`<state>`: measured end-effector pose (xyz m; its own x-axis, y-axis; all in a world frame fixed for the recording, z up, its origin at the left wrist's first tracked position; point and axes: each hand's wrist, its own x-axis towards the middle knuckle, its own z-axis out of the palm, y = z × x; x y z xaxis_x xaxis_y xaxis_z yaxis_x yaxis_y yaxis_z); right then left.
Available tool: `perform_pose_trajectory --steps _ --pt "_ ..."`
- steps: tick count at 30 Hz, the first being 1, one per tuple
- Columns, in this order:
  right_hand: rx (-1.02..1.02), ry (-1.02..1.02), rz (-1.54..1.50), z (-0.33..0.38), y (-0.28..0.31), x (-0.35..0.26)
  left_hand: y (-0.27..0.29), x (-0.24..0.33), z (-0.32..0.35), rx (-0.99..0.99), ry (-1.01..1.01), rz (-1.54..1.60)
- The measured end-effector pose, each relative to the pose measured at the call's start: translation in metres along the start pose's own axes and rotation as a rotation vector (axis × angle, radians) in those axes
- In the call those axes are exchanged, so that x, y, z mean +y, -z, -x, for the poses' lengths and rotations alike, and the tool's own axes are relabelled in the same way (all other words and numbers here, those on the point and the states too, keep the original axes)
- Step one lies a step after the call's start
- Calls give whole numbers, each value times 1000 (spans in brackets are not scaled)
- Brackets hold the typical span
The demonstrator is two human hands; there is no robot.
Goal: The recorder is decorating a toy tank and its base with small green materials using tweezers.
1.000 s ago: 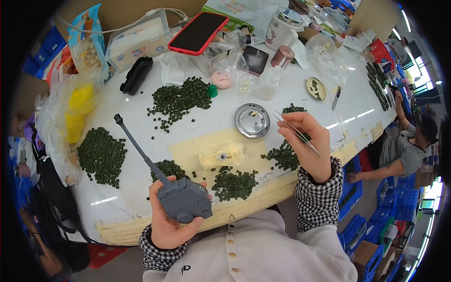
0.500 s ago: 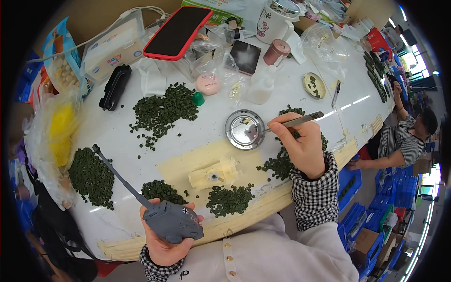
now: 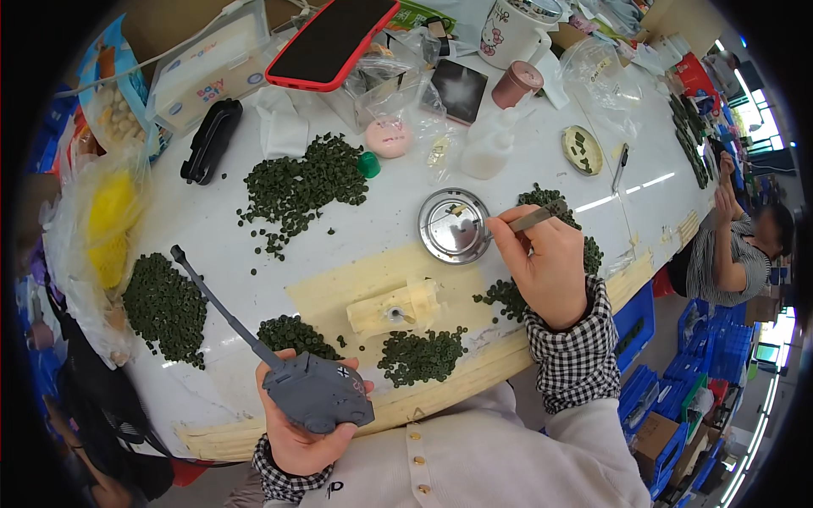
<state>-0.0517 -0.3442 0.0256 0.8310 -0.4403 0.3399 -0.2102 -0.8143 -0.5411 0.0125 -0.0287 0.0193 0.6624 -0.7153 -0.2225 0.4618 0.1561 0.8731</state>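
Tweezers (image 3: 533,218), pinched in the right hand (image 3: 550,273), have swung to the dish (image 3: 453,244); left hand (image 3: 296,442) grips gray turret (image 3: 315,391).

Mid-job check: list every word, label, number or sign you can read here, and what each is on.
Locations only; wording isn't copied.
Gray tank turret: black cross edged white; reddish marks too small to read.
Clear plastic box: coloured lettering, partly legible.
White mug: dark lettering beside a cartoon figure.
Pink disc: print too blurred to read.
Clear plastic bag: markings too small to read.
Green packaging: lettering, partly hidden.
Sweater: dark letter-shaped mark.
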Motion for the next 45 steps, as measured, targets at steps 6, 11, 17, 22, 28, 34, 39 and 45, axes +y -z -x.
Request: perform_pose_trajectory --steps 6,11,17,22,28,34,39,45 --pt "2 8 9 -1 -2 -2 0 -2 0 -4 -22 14" --pt "-5 7 4 -1 -2 -3 -1 -3 0 -9 -20 10" --pt "5 3 -141 0 2 -1 -1 -3 -3 -60 -37 45" --pt "19 -61 -559 9 11 -11 -4 -7 -5 19 -48 149" --pt "-148 135 -713 26 36 -48 4 -14 -7 4 -96 16" --pt "-281 377 -827 32 13 -82 -4 -11 0 -1 -347 -69" --pt "-360 585 -688 31 2 -106 4 -7 -2 -62 -268 -48" --pt "-323 642 -614 34 -15 -114 3 -6 0 -126 -236 86"
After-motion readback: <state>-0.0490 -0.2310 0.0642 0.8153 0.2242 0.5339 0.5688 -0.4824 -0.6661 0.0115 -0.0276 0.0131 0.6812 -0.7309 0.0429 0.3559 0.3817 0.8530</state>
